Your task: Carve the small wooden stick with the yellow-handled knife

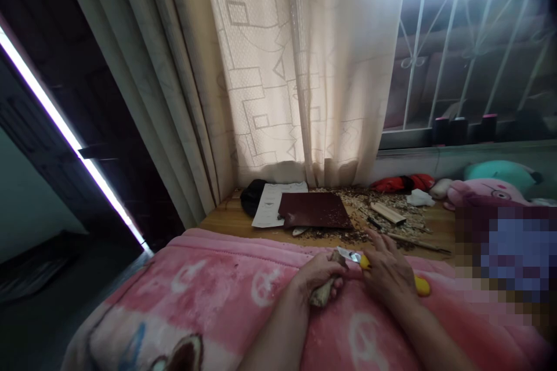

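Note:
My left hand (pixel 319 272) is wrapped round a short, rough piece of wood (pixel 321 295), whose lower end sticks out below the fingers. A yellow utility knife (pixel 422 286) is in my right hand (pixel 390 272), its yellow end showing past the palm. The knife's metal blade (pixel 347 254) points left and reaches the upper end of the wood; whether it bites in I cannot tell. Both hands are above a pink patterned blanket (pixel 209 278).
Wood shavings (pixel 348 203) lie scattered over the wooden table (pixel 226 217). On it are a dark red folder (pixel 315 210), paper sheets (pixel 266 208), a black bag (pixel 252 196), a pale wood block (pixel 387 213) and a thin stick (pixel 418 242). Plush toys (pixel 487 188) sit at right.

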`<state>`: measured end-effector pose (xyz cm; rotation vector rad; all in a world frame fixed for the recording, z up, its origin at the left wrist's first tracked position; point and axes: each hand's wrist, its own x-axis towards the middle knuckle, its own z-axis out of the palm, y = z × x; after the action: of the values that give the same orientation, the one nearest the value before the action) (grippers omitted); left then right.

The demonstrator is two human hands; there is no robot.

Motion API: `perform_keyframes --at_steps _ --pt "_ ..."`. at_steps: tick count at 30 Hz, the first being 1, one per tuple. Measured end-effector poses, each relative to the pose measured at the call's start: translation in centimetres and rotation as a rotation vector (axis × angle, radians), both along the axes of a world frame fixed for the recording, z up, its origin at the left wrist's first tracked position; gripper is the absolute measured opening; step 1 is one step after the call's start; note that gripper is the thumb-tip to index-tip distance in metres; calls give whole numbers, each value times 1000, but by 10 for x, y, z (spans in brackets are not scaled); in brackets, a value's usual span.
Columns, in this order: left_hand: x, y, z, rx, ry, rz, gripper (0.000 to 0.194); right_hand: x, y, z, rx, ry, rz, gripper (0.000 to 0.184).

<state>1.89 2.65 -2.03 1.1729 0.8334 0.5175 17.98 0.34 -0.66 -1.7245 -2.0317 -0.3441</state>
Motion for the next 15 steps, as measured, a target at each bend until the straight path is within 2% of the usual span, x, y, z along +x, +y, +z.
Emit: perform_keyframes --at_steps 3,7,15 --pt "0 0 -1 -19 5 13 19 1 -1 4 49 -10 -15 9" --pt "1 -1 1 -36 27 20 22 3 0 -3 -179 -3 -57 11" --pt "7 -10 25 -62 81 70 29 3 2 -11 -305 -9 28 9"
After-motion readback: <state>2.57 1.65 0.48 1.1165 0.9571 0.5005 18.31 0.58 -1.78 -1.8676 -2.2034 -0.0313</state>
